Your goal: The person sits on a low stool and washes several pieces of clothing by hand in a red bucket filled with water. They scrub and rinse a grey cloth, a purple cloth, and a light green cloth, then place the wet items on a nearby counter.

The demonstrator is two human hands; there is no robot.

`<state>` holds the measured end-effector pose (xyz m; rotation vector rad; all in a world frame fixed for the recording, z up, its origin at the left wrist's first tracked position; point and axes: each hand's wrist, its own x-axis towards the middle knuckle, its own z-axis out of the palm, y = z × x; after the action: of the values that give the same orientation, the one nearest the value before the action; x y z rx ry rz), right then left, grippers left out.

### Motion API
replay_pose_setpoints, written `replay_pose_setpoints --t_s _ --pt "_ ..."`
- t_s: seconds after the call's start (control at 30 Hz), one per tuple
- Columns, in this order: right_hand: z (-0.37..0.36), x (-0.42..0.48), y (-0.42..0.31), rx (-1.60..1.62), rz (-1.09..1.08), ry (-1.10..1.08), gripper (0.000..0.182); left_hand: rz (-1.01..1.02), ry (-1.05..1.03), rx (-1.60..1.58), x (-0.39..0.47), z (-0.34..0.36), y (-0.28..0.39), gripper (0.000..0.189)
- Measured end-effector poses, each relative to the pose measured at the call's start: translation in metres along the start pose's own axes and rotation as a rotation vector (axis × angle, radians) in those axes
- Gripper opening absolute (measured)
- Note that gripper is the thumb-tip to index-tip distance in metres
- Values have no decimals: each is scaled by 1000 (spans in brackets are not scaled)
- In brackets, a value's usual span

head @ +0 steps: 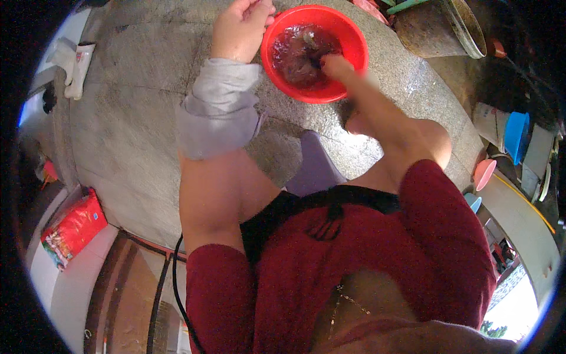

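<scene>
A red plastic basin [360, 48] of dark, rippling water [294, 62] stands on the floor in front of me. My right hand [334, 66] reaches over the near right side of the basin, its fingers down at the water. Motion blur and the water hide whether it holds anything. Beside the basin's left rim is my left hand [242, 31], its fingers curled and partly cut off by the top of the picture. What lies inside those fingers is hidden. Grey cloth [221, 101] is bunched around my left forearm.
Grey floor tiles [132, 106] surround the basin, wet on the right. A dirty bucket [435, 28] lies at the upper right. Farther down are a blue basin [516, 137] and a pink bowl [485, 175]. White boots [79, 71] and a red bag [77, 228] are at left.
</scene>
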<state>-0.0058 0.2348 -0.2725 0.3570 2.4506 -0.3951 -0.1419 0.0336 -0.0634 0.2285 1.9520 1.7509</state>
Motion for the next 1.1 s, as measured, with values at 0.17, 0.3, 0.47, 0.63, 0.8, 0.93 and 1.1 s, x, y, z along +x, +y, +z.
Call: replay_pose_setpoints --t_s 0.17,0.3,0.47,0.63,0.8,0.93,1.1 --pt "-25 -8 -19 -44 -79 90 26 121 -63 293 -1 7 -21 28" --pt "-163 -80 -46 96 -570 196 27 387 -194 444 -18 40 -28 34" --pt "-229 -153 -52 701 -912 485 20 561 -146 487 -25 75 -4 24" --pt "-170 -143 -47 870 -439 191 36 223 -202 -187 -42 74 40 19" --pt "-73 -56 -28 1086 -311 143 48 107 -265 -600 -35 62 39 20" --pt "-120 -71 -19 609 -328 302 43 49 -155 -363 -20 36 19 19" --pt "-213 -132 -53 534 -587 426 54 201 -110 660 -12 16 -8 33"
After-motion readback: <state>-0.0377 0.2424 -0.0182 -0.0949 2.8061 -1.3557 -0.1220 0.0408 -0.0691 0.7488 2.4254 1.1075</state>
